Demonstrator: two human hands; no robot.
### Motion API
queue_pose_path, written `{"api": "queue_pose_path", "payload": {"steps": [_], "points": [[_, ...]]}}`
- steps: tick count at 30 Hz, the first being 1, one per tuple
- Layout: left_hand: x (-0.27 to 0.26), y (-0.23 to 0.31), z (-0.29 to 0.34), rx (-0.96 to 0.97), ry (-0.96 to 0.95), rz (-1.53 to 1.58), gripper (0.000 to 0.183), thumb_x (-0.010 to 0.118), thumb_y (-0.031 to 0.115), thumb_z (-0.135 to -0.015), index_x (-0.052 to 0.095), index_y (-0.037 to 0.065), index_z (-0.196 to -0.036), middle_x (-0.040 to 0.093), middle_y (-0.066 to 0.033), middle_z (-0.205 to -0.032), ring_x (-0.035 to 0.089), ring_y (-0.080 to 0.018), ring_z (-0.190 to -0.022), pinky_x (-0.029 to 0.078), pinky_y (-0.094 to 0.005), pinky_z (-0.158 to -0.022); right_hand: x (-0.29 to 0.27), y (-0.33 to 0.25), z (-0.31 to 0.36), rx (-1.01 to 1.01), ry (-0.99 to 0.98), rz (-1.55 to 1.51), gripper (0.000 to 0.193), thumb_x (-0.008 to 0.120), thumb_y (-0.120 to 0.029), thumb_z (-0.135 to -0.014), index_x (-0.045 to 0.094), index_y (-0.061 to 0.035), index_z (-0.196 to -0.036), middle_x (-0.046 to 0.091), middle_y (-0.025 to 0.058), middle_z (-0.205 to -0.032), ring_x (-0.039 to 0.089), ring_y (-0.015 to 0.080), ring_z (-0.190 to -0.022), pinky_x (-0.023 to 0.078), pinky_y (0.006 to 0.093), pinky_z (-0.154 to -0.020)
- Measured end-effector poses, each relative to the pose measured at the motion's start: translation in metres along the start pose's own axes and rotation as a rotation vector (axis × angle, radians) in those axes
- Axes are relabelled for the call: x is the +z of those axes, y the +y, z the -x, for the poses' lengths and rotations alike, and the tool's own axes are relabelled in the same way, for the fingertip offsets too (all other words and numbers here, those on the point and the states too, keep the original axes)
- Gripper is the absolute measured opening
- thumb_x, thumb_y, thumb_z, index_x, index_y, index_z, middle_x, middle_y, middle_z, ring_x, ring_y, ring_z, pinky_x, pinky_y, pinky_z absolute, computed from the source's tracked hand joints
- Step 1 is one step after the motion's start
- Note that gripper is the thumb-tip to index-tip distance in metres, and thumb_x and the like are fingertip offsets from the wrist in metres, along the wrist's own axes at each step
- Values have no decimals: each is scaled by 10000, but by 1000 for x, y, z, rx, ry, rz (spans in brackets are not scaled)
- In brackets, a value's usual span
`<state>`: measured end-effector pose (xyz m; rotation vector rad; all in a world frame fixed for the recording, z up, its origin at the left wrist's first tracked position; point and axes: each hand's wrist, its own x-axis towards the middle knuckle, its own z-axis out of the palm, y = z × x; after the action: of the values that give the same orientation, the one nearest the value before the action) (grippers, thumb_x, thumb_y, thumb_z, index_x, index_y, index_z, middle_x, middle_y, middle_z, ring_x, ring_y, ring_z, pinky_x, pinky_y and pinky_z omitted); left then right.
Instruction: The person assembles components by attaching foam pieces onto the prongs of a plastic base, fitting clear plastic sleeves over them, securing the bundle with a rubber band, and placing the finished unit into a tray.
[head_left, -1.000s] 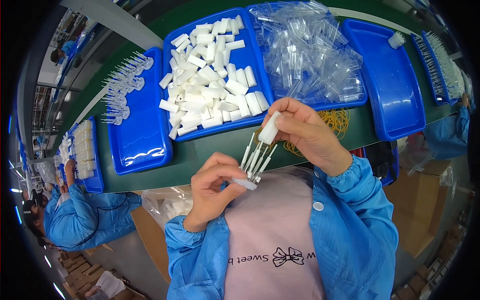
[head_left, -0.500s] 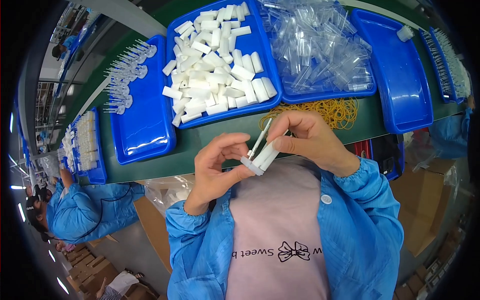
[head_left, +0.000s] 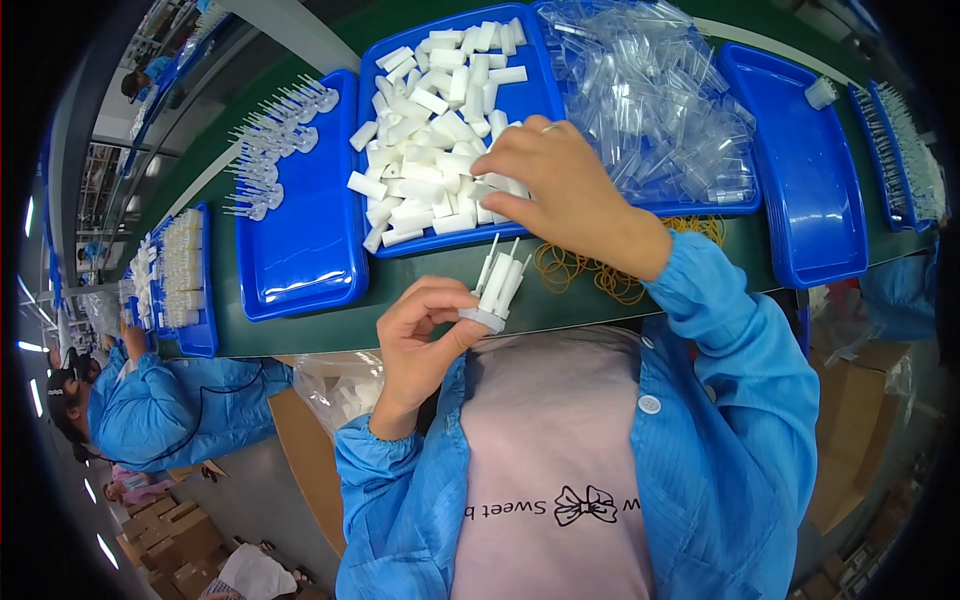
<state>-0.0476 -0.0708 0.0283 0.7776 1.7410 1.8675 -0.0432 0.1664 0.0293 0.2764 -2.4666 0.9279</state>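
Note:
My left hand (head_left: 428,335) is closed on a pale round base (head_left: 482,319), pinching its rim between thumb and fingers. Thin upright pins (head_left: 488,262) and white sleeve-like blocks (head_left: 506,282) stand on that base. Over the front right part of a blue tray (head_left: 440,243) of loose white blocks (head_left: 425,150) is my right hand (head_left: 555,185). Its thumb and fingers are apart, with white blocks between and beneath them; no firm grip shows, and the hand hides part of the pile.
Right of the blocks stands a tray of clear plastic pieces (head_left: 660,110), with yellow rubber bands (head_left: 590,272) before it. A left tray (head_left: 310,225) holds pinned clear bases (head_left: 270,150). Stacked blue trays (head_left: 815,190) stand right. A co-worker (head_left: 190,400) sits at left.
My right hand has left the piece in my left hand and moved up and left to the tray of white blocks. The left hand has lowered slightly, and its piece stands more upright.

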Motion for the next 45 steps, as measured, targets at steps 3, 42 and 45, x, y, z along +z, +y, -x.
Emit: {"api": "queue_pose_path", "payload": {"steps": [3,42,45], "points": [[-5,-3,5,-15,57,8,258,716,-75,-751,642,-37,-996,582,-109,-1020,612,-153,-888,529,-275,-817,21,3,-9,-61,-146,329,251,741,-228,-705,662,-114,-914,549,49,-911,515,242,-909,353,388,-795],[7,17,-4,300,156,-414,205,678,-74,-775,706,12,-959,623,-93,-939,595,-159,-796,478,-235,-658,2,-13,-5,655,58,-1197,194,646,-204,-873,591,-55,-983,609,12,-919,536,75,-831,429,237,-755],[7,16,-5,294,153,-394,204,682,-70,-774,705,12,-960,623,-92,-936,596,-159,-797,477,-236,-661,1,-16,-5,644,60,-1172,166,628,-185,-886,586,-54,-979,597,2,-909,524,67,-820,416,230,-746]]}}
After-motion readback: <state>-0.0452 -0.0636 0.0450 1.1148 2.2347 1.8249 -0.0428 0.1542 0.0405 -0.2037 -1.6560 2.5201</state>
